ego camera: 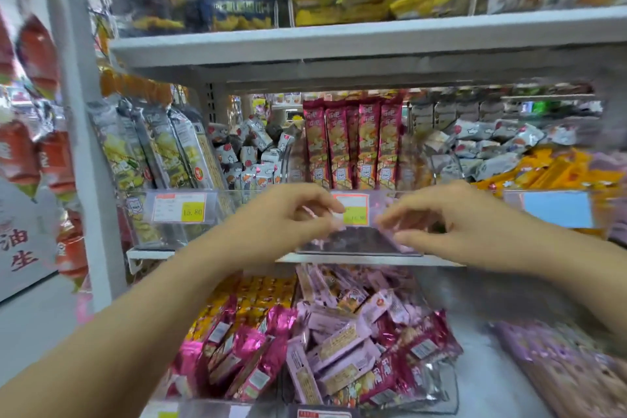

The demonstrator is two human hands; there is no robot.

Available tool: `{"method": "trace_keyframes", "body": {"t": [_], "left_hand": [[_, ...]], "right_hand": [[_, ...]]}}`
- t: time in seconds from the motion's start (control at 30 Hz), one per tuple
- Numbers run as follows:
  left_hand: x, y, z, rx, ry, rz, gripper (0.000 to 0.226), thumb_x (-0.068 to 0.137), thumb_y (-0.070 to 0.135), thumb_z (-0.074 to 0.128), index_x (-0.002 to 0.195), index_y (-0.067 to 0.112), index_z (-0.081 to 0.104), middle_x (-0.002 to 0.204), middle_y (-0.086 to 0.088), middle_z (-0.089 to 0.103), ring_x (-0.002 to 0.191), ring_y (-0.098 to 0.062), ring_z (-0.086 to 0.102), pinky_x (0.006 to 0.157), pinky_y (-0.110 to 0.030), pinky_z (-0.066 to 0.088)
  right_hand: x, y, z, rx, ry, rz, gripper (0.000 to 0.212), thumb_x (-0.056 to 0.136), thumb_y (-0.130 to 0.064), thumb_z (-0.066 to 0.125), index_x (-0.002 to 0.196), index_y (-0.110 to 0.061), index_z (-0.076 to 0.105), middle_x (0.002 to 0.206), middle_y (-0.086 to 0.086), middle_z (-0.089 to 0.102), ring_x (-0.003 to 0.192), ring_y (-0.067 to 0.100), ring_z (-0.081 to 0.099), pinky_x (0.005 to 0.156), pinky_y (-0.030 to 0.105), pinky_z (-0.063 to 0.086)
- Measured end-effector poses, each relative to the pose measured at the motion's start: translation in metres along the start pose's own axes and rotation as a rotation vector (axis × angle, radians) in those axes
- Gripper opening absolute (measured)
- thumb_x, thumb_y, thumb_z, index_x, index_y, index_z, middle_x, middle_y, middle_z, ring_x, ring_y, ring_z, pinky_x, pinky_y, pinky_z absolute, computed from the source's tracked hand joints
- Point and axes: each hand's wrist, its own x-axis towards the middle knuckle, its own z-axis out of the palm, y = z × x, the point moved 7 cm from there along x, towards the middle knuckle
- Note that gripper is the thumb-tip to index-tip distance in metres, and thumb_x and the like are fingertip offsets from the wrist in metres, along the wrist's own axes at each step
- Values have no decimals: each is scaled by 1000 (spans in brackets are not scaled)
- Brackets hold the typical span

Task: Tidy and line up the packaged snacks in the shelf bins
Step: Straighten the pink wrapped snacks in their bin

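"While the left hand [281,217] and right hand [451,227] are up at the middle shelf, where is the snack?"
"Between them: a lilac-edged packet [359,241], low against the front of the clear bin [380,193] of upright red snack sticks [353,146], under the price tag [351,209]."
"And the grip?"
"Right pinches its right edge, fingers curled. Left curls at the left edge — too blurred to tell whether it holds."

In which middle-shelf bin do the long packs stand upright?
The centre bin, holding the maroon packs. They stand straight in a row, whereas the grey-green packs in the left bin lean.
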Motion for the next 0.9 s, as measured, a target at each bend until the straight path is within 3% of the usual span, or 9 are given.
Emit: {"method": "trace_keyframes", "body": {"t": [0.1, 0.2, 0.3, 0.43, 0.53, 0.67, 0.77, 0.9], "left_hand": [[28, 28, -13, 26, 75, 71, 7, 91, 24, 61, 96, 26, 66, 83, 2, 69, 76, -9, 67, 76, -30, 55], [61, 40, -14, 90, 27, 88, 10, 92, 25, 59, 101, 23, 65, 84, 3, 68, 72, -5, 65, 68, -22, 53], [95, 34, -7, 175, -140, 20, 20, 92, 33, 59, 109, 25, 63, 90, 8, 68, 65, 7, 60, 60, -14, 48], [133, 12, 5, 152, -310, -105, 27, 92, 34, 59, 118, 26, 59, 103, 9, 67, 85, -2, 68, 88, -35, 55], [156, -11, 23, 166, -449, -191, 31, 91, 30, 62, 121, 24, 57, 108, 3, 65, 87, -7, 64, 89, -37, 51], [173, -41, 50, 151, -605, -356, 41, 87, 24, 68, 123, 28, 50, 131, -7, 50, 85, -6, 54, 70, -23, 54], [181, -53, 64, 295, -722, -372, 69, 83, 26, 71, 142, 31, 35, 149, -1, 30, 109, -13, 48, 77, -24, 51], [190, -56, 85, 366, -806, -331, 87, 82, 31, 73, 149, 31, 18, 157, 5, 14, 138, -15, 25, 102, -26, 35]], "right_hand": [[2, 6, -32, -5, 100, -3, 18, 84, -17, 68, 93, -33, 69, 85, -17, 71, 78, -2, 64, 70, 17, 50], [7, 20, -53, -64, 152, 16, 17, 84, -16, 68, 94, -30, 70, 83, -23, 66, 80, -9, 60, 68, 5, 44], [15, 37, -67, -171, 178, 28, 25, 87, -21, 65, 91, -45, 60, 85, -32, 57, 88, -13, 55, 71, 2, 38], [29, 62, -74, -262, 149, 48, 23, 91, -26, 58, 109, -40, 63, 107, -29, 55, 99, -14, 47, 95, 12, 34], [38, 78, -67, -313, 63, 18, 28, 93, -33, 53, 120, -43, 58, 124, -30, 48, 108, -20, 35, 91, -4, 21], [44, 97, -59, -226, 12, -13, 25, 93, -32, 54, 114, -43, 62, 125, -34, 47, 101, -34, 30, 85, -12, 14], [49, 101, -63, -143, 23, -31, 20, 88, -32, 61, 104, -42, 67, 118, -34, 54, 108, -27, 39, 88, -8, 23], [54, 102, -65, -65, 18, -38, 19, 82, -33, 68, 99, -41, 69, 109, -31, 60, 104, -17, 51, 91, 3, 36]]}}
